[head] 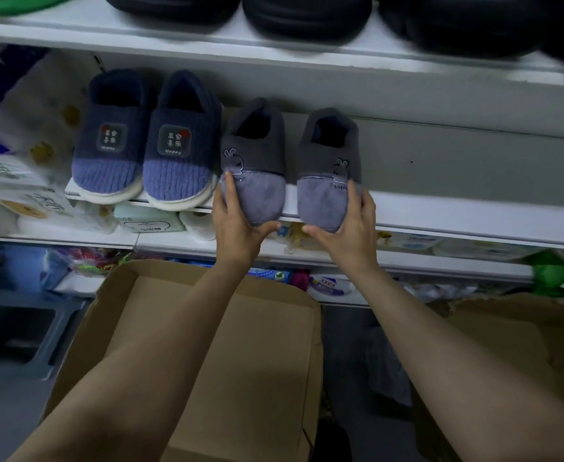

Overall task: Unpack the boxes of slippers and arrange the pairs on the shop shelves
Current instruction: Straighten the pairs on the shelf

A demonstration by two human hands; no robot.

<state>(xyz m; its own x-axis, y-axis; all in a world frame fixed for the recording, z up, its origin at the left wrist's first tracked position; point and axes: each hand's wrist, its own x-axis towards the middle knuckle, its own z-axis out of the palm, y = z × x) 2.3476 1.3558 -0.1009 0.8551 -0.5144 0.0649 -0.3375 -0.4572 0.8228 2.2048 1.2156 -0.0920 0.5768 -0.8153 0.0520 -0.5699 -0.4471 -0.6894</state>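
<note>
Two grey plush slippers with rabbit marks lie on the white middle shelf [440, 215], toes over its front edge. My left hand [237, 225] grips the toe of the left grey slipper [257, 161], fingers on its side and thumb under the tip. My right hand [347, 228] grips the toe of the right grey slipper [329, 168] the same way. A pair of blue knitted slippers [147, 148] stands to their left on the same shelf. An open brown cardboard box [240, 345] sits below my forearms.
Black shoes [307, 15] fill the shelf above. Tissue packs [24, 181] stand at the left, and packaged goods [154, 221] lie on the lower shelves. A second torn cardboard box [507, 345] is at the right, a grey plastic stool [20, 331] at the left.
</note>
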